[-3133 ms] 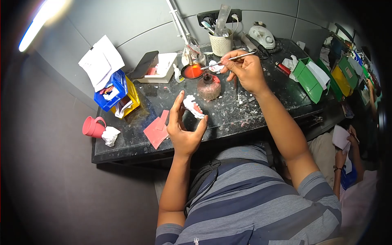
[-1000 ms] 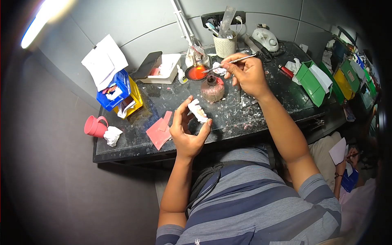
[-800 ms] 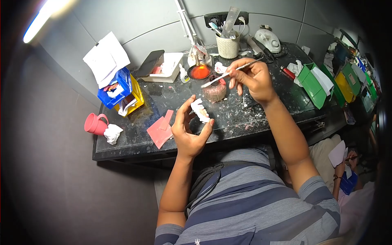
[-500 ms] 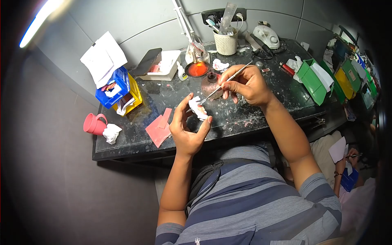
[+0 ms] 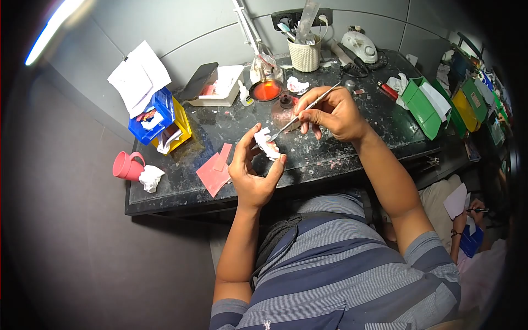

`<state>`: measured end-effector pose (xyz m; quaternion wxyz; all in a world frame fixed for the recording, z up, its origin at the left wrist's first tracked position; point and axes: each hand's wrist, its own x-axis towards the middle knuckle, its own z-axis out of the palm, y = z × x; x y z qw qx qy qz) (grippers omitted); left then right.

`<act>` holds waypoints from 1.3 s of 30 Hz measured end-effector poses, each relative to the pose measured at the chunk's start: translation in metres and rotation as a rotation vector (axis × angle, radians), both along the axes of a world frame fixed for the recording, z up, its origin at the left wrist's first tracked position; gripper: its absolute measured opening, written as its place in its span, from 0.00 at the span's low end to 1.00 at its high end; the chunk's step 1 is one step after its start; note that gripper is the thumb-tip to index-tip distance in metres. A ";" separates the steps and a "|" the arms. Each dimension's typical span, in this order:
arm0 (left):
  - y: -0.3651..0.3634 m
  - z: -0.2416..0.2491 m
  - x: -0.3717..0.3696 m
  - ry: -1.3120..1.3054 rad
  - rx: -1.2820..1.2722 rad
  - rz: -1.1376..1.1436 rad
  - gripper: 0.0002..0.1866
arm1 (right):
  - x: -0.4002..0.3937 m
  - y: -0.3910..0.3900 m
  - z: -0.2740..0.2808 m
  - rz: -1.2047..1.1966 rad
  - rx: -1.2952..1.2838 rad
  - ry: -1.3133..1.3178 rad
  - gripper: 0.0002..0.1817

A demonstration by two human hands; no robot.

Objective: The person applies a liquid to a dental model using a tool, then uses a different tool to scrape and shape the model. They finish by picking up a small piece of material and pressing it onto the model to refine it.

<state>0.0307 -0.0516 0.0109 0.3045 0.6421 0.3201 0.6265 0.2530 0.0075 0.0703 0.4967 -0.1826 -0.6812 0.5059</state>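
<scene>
My left hand holds a white dental cast with a pink patch between its thumb and fingers, above the front of the black table. Pinched in my right hand is a thin metal tool, slanting down to the left, its tip at the upper edge of the cast. Behind my right fingers stands a reddish glass burner, partly hidden. Pink wax sheets lie on the table left of my left hand.
Around the black table are a red-lit round dish, a white tray, stacked blue and yellow bins, a pink mug, a woven cup and a green bin. A person's hand holds a pen at right.
The cast in my left hand is turned very slightly. Both hands and the tool stay in nearly the same place.
</scene>
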 end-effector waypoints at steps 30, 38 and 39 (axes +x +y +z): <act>0.001 -0.002 -0.004 -0.015 0.000 -0.053 0.35 | 0.020 0.026 -0.003 -0.353 0.077 0.146 0.06; 0.005 -0.012 -0.016 -0.157 -0.039 -0.246 0.40 | 0.014 0.027 -0.007 -0.450 0.108 0.102 0.06; 0.004 -0.012 -0.012 -0.200 -0.050 -0.238 0.40 | 0.013 0.027 -0.009 -0.450 0.113 0.109 0.06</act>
